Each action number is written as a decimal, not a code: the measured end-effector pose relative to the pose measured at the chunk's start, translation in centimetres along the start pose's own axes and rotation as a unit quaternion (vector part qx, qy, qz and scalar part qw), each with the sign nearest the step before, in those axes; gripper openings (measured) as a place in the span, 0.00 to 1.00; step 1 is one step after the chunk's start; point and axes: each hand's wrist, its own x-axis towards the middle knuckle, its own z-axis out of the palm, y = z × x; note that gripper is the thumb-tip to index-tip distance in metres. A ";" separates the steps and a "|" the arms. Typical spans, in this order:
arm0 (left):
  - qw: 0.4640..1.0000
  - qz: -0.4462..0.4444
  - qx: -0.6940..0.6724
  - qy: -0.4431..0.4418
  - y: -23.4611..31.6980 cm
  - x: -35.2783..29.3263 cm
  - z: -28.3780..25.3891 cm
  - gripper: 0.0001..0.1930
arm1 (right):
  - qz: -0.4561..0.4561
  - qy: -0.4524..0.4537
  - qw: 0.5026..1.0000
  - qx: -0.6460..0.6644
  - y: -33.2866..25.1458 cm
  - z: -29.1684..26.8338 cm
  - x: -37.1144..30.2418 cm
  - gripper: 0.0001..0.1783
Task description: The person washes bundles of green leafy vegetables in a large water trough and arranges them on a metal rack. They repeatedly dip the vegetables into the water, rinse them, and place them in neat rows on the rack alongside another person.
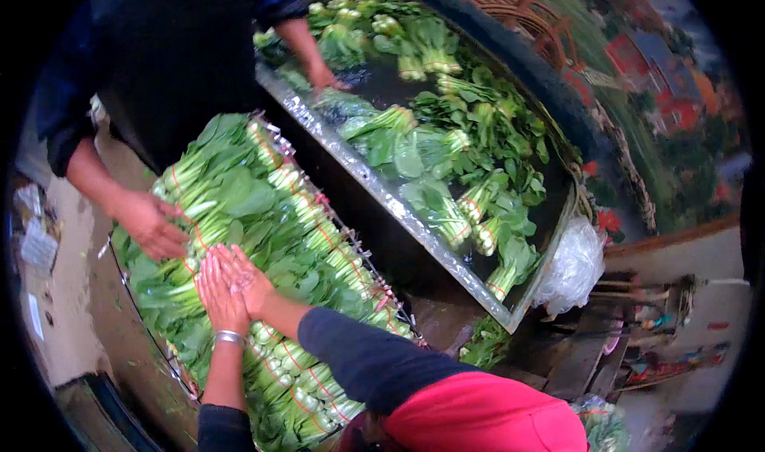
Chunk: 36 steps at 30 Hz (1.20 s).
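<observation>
My left hand (pixel 217 294) and my right hand (pixel 245 281) lie side by side, touching, with fingers stretched out over the stacked greens. Under and around them, bundles of leafy bok choy (pixel 327 241), tied with thin orange-red bands, fill a long wire-sided crate (pixel 175 371). Neither hand is closed around a bundle. A silver bracelet (pixel 229 337) circles my left wrist. Just beyond my fingers, a co-worker's hand (pixel 151 225) rests at the bundles' left side, and that person's other hand (pixel 323 78) reaches to a water tank (pixel 382 189).
More bok choy bundles (pixel 478 197) float in the tank, whose metal rim runs along the crate's right. A clear plastic bag (pixel 572 265) hangs at its near corner. Beyond stands a painted wall (pixel 669 109). Tools lean on a rack (pixel 637 316) at the right.
</observation>
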 end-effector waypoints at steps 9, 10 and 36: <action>0.999 -0.022 0.003 0.027 0.6 -3.2 -2.3 0.36 | 0.094 0.272 0.920 0.266 9.8 -15.7 -12.8 0.29; 0.999 -0.012 0.012 0.041 1.4 -4.8 -3.0 0.35 | 0.204 0.333 0.891 0.231 12.6 -18.3 -17.8 0.27; 0.960 0.123 -0.253 -0.023 37.7 -8.3 -4.2 0.36 | 0.302 0.244 0.918 0.074 25.8 -31.8 -32.3 0.46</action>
